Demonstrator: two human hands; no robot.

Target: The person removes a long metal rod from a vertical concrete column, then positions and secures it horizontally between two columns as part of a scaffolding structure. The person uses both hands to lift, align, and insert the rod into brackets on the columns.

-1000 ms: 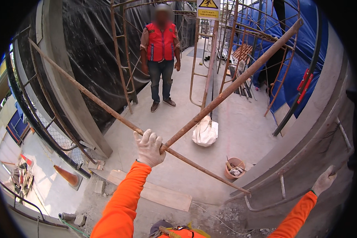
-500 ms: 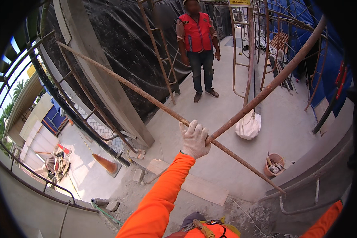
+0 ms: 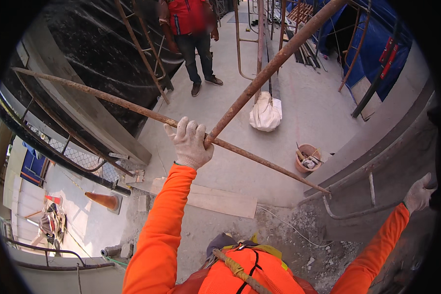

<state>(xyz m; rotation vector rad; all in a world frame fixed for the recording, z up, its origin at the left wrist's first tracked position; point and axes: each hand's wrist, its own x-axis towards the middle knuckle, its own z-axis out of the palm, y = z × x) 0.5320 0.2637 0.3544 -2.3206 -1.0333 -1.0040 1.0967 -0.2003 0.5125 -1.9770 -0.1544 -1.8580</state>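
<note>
My left hand, in a pale work glove, is closed around a rusty scaffold cross brace where its thin pipe meets a thicker rusty pipe. The thin pipe slants from the upper left to the lower right; the thicker one rises toward the upper right. My right hand, also gloved, is out at the far right beside a bent metal scaffold frame. Its fingers run into the dark rim of the picture, so their grip is hidden.
A person in a red vest stands ahead on the concrete floor. A white sack and a pinkish bucket of tools lie beyond the brace. A plank and rubble are near my feet; an orange cone lies left.
The view has swung right and downward, so the brace and my left hand appear farther left. My left hand keeps its hold. My right hand has come into view at the right edge.
</note>
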